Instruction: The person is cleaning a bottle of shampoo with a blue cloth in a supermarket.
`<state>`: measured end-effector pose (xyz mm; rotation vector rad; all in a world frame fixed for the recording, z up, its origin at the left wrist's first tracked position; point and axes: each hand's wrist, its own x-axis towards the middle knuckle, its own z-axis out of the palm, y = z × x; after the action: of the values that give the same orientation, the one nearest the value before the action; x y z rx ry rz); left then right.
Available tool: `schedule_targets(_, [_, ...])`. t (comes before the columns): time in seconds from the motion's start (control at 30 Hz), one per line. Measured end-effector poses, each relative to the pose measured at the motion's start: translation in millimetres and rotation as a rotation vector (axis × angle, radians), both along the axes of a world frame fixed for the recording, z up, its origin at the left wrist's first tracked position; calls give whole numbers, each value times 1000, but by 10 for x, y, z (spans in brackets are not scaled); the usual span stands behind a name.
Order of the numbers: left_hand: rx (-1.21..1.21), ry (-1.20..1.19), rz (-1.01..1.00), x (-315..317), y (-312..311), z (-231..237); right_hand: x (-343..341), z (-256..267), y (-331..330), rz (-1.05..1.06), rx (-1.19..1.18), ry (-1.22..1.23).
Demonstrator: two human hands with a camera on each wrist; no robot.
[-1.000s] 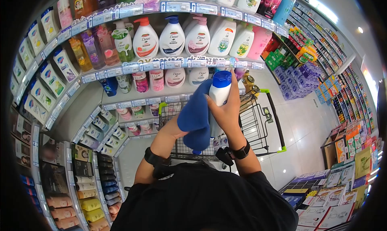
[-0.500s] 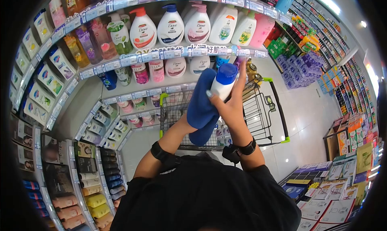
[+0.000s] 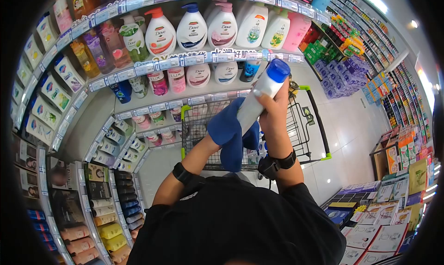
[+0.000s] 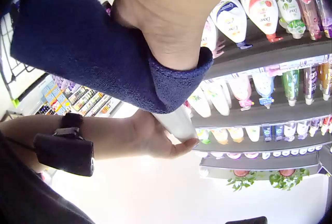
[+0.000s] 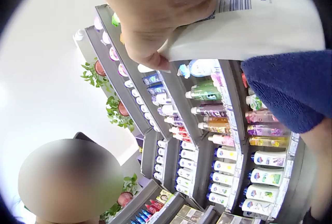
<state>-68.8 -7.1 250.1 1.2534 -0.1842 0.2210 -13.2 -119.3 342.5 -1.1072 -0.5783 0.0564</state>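
Note:
My right hand (image 3: 276,111) grips a white bottle (image 3: 252,105) with a blue cap (image 3: 278,70) near its capped end, the thumb lying across its front. The bottle is tilted, cap up and to the right. A blue cloth (image 3: 225,124) covers its lower end and hangs down. My left hand (image 4: 168,24) holds the cloth against the bottle, its fingers mostly hidden in the folds. In the right wrist view, a barcode (image 5: 234,3) shows on the bottle beside the right hand.
Below the hands stands a black wire shopping cart (image 3: 319,121) with green corners and a few items inside. Shelves of pump bottles (image 3: 192,29) rise ahead and to the left. Stacked purple packs (image 3: 342,75) and a display of boxes (image 3: 384,237) are on the right.
The bottle has moved right and up and is more tilted, with more of its white body out of the cloth. The cloth has slid toward the lower end.

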Motion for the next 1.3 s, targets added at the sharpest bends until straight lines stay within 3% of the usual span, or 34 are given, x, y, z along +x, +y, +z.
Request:
schedule_targets(0.07, [-312, 70, -98, -52, -15, -46, -16, -56, 6, -24, -114, -109])
schedule_targets(0.27, [-361, 267, -175, 24, 52, -178, -192, -122, 142, -321, -415, -435])
schedule_targets(0.37, [-315, 149, -77, -77, -44, 140, -206, -137, 178, -351, -431, -507])
schedule_targets(0.47, [-308, 225, -63, 49, 49, 67, -154, -234, 170, -315, -419, -567])
schedule_targets(0.57, [-370, 198, -41, 26, 68, 155, -54, -406, 178, -258, -374, -472])
schedule_targets(0.67, [-434, 126, -133, -12, 53, 186, -80, -346, 171, -317, -421, -602])
schedule_targets(0.77, [-416, 112, -95, 2, 48, 174, -131, -310, 158, -274, -301, -504])
schedule_targets(0.83, [57, -5, 68, 90, 82, 110, -112, -303, 146, -294, -235, -448])
schedule_targets(0.9, [327, -87, 148, 152, 105, 96, -93, -275, 142, -278, -132, -364])
schedule_targets(1.1, [721, -67, 243, 81, 125, 387, -64, -115, 103, -233, 134, -144])
schedule_targets(1.3, [551, -101, 144, 67, 143, 285, -35, 29, 36, -223, 184, 17])
